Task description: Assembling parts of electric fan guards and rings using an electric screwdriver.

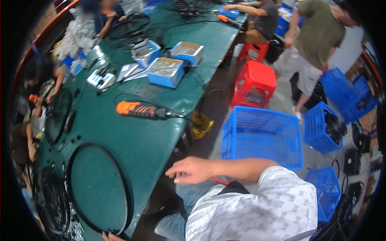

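Observation:
A thin black wheel rim (71, 170) lies at the near left of the green table. At its near edge my left hand (112, 237) has its fingers against the rim; the frame's lower edge cuts off most of this hand. My right hand (189, 170) hangs in the air beyond the table's right edge, above my lap, fingers loosely stretched and nothing in them. Farther up the table lies an orange and black corded power tool (136, 109), touched by neither hand.
Blue boxes of small metal parts (165, 72) stand beside a white power strip (100, 79). Laced black wheels (50, 201) line the left side, where other people sit. To my right are a blue crate (261, 136), a red stool (254, 82) and a bending person (317, 36).

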Demonstrator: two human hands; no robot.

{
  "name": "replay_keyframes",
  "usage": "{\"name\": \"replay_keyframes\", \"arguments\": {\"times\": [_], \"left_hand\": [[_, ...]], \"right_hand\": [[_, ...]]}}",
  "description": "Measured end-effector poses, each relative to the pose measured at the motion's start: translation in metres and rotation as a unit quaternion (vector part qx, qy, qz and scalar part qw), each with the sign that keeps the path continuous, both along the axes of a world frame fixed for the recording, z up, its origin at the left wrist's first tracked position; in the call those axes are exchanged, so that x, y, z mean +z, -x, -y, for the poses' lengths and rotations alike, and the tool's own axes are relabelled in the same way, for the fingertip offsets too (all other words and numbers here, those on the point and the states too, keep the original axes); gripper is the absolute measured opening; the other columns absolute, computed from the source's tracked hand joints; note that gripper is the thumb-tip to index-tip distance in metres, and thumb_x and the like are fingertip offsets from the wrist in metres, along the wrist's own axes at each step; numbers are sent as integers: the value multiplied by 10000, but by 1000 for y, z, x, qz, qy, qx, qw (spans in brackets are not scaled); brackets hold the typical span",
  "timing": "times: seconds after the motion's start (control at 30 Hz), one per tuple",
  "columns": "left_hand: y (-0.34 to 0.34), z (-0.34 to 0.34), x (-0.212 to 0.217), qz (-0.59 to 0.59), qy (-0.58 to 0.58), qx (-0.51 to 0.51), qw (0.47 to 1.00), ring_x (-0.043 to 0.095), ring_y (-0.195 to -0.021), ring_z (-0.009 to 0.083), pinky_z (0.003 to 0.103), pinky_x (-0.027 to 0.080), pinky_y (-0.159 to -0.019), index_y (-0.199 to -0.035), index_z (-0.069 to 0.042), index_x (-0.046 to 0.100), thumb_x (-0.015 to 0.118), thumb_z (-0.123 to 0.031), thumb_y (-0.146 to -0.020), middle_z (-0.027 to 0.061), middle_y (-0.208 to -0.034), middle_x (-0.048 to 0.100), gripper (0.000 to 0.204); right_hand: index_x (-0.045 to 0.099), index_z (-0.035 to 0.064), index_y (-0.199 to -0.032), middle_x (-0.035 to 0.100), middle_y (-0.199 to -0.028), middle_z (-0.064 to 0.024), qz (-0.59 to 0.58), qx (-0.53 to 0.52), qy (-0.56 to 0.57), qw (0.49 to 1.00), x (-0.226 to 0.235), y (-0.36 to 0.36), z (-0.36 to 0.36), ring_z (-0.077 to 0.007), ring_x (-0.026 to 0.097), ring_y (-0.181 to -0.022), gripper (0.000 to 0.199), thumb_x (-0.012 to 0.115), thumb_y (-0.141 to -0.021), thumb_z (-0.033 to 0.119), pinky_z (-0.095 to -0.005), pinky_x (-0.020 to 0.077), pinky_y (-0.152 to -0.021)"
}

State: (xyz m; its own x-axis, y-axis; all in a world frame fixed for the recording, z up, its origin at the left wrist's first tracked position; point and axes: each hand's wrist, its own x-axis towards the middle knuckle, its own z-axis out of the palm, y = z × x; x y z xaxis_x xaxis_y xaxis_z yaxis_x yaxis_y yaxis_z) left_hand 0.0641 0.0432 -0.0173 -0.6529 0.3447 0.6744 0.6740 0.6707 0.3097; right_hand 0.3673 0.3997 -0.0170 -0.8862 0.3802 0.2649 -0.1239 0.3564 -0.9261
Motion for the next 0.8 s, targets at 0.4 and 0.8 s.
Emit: {"name": "replay_keyframes", "arguments": {"times": [0.4, 0.8], "left_hand": [[27, 32, -25, 86, -24, 0, 996, 507, -1232, 386, 429, 417, -989, -963, 31, 660, 510, -130, -957, 200, -1277, 583, 220], [28, 26, -21, 65, -26, 119, 990, 450, -1272, 409, 450, 333, -1072, -1359, 13, 456, 503, -274, -955, 255, -1381, 470, 497]], "right_hand": [[599, 15, -1167, 629, -1037, -164, 62, -105, -234, 965, 36, 137, -79, -335, 610, -982, 391, 643, -845, 232, -412, 493, -853], [595, 48, -1227, 554, -1256, -168, -20, -63, -277, 959, -12, 248, -17, -344, 527, -1134, 466, 634, -861, 333, -420, 439, -964]]}}
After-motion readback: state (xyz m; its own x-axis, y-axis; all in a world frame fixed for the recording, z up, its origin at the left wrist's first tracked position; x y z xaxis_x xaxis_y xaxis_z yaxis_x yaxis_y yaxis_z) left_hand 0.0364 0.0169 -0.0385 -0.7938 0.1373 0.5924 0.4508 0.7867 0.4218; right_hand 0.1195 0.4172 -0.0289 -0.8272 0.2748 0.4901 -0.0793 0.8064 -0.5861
